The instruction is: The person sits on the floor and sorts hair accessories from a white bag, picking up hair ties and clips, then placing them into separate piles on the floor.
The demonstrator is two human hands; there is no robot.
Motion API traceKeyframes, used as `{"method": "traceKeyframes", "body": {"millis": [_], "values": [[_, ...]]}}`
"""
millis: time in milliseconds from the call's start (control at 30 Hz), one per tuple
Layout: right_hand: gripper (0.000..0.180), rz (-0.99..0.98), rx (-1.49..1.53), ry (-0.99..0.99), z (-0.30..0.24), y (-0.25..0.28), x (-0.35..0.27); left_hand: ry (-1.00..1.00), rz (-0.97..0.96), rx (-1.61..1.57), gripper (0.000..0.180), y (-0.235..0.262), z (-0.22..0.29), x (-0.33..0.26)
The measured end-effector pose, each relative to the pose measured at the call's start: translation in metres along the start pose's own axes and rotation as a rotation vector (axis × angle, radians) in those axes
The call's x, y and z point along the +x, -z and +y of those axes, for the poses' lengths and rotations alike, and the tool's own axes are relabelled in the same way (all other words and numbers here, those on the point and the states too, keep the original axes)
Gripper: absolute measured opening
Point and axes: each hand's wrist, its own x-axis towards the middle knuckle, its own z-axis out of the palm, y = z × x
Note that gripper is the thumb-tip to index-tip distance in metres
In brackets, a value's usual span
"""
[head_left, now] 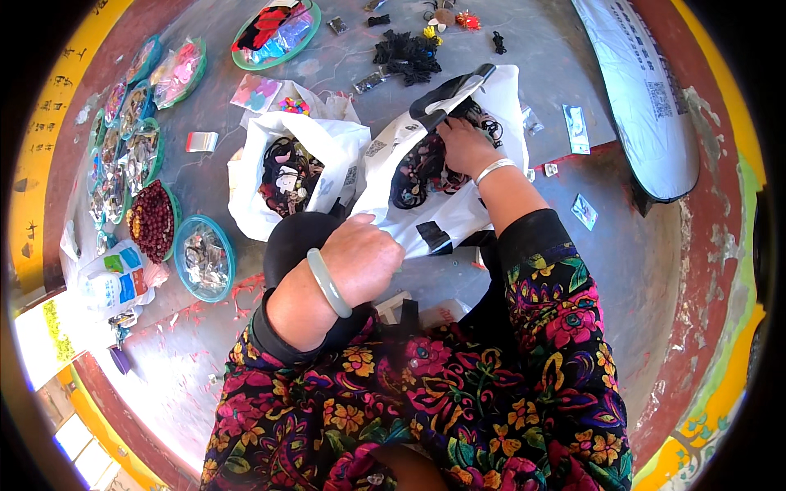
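My right hand (467, 149), a pale bangle at its wrist, reaches into the right-hand white bag (385, 184). Its fingertips sink among a heap of black hair ties with small charms (422, 168), so their grip is hidden. Over my knee, my left hand (366, 255) is curled into a closed shape beside the near edge of that bag. Whatever its fingers hold, if anything, is out of sight. Left of it stands a second white bag (250, 200), its top folded open around more dark hair ties with charms (291, 176).
Several baskets stand at the left, among them a blue basket of small packets (227, 278) and one of dark red beads (151, 219). Loose black bands (407, 56) lie beyond the bags. A green-rimmed tray (311, 37) is at the back; a long silvery board (651, 90) lies right.
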Motion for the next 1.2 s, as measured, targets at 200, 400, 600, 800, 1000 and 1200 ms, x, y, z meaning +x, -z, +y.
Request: {"method": "traceKeyframes", "body": {"millis": [200, 400, 600, 800, 1000, 1200], "values": [[0.015, 0.223, -0.080, 0.000, -0.042, 0.035, -0.007, -0.025, 0.070, -0.009, 0.007, 0.002, -0.001, 0.000], [0.027, -0.278, 0.114, 0.355, -0.085, -0.005, -0.023, -0.104, 0.123, -0.018, 0.004, -0.001, -0.001, 0.006], [0.048, -0.272, -0.113, 0.171, -0.101, -0.059, -0.003, -0.107, 0.092, -0.032, 0.004, -0.005, -0.004, 0.008], [0.031, -0.059, -0.185, 0.214, -0.091, -0.084, 0.006, -0.091, 0.055, -0.061, 0.005, -0.002, -0.008, 0.012], [0.036, -0.184, -0.228, 0.186, -0.097, -0.073, 0.007, -0.083, 0.057, -0.062, 0.004, -0.003, -0.010, 0.014], [0.032, -0.101, -0.288, 0.240, -0.090, -0.102, 0.025, -0.076, 0.035, -0.039, 0.003, -0.004, -0.011, 0.017]]}}
